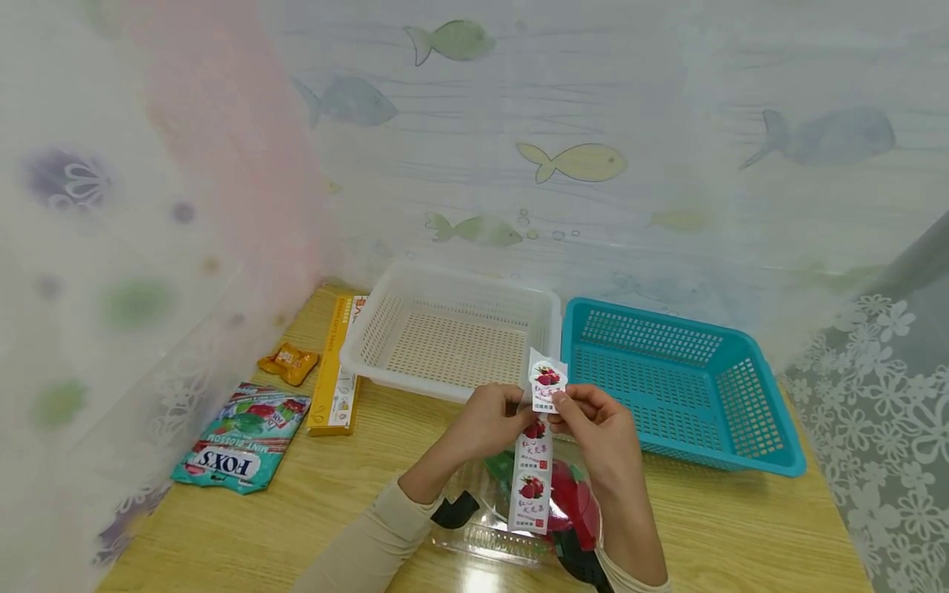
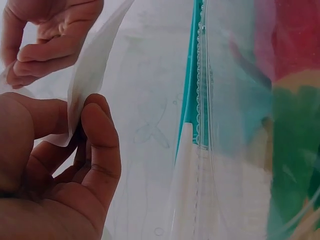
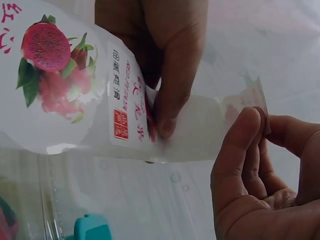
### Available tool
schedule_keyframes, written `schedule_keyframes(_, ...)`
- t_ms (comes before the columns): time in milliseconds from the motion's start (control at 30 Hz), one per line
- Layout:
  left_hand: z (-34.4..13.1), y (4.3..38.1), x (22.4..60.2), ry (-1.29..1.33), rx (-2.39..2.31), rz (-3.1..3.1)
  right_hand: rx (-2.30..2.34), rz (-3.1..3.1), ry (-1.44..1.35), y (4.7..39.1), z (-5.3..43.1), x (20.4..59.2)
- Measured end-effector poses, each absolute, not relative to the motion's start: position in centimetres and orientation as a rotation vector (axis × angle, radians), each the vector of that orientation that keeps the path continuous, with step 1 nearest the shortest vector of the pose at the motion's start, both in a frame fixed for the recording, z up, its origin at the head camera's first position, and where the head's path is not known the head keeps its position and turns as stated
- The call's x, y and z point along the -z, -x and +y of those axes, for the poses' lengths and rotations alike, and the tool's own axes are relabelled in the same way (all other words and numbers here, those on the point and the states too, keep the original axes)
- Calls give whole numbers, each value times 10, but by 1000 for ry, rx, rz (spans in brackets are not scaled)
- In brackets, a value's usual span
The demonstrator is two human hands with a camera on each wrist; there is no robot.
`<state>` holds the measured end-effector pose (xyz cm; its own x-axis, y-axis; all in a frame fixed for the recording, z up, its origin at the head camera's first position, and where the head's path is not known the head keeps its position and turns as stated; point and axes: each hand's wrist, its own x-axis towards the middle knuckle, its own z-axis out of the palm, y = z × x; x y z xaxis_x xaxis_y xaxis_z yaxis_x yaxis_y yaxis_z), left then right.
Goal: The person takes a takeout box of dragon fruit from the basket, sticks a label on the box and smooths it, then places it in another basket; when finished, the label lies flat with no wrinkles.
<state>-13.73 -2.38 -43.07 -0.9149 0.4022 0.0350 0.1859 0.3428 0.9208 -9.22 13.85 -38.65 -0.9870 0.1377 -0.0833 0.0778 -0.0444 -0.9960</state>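
A strip of dragon fruit stickers (image 1: 530, 502) hangs between the hands, above a clear plastic container (image 1: 472, 541) on the wooden table (image 1: 245, 543). The strip is white and slightly glossy, with at least three labels in a row. Each shows pink-red dragon fruit with green leaves, magenta brush-style Chinese characters, a line of small dark characters and a little red square seal. The topmost label is tilted and overlaps the one below it; the two lower ones run down in front of the container, where red and green shapes show through the clear plastic. From the head view I cannot tell whether the strip's lower end touches the container.

The left hand (image 1: 483, 426) is closed in a pinch on the strip, its thumb pressing on the paper and the fingers bent behind. The right hand (image 1: 606, 432) also pinches, thumb on the lower right corner of the top label and the other fingers curled. The right wrist view shows it gripping the strip's end, the paper stretched between the two hands.
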Motion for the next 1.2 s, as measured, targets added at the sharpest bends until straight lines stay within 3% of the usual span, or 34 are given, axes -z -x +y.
schedule_keyframes(767,-28,142,441,-459,-1649,2363,-2204,-2065,168,83,141,377)
schedule_keyframes(1200,-93,147,420,-356,-1801,2239,-2210,-2049,171,82,140,377)
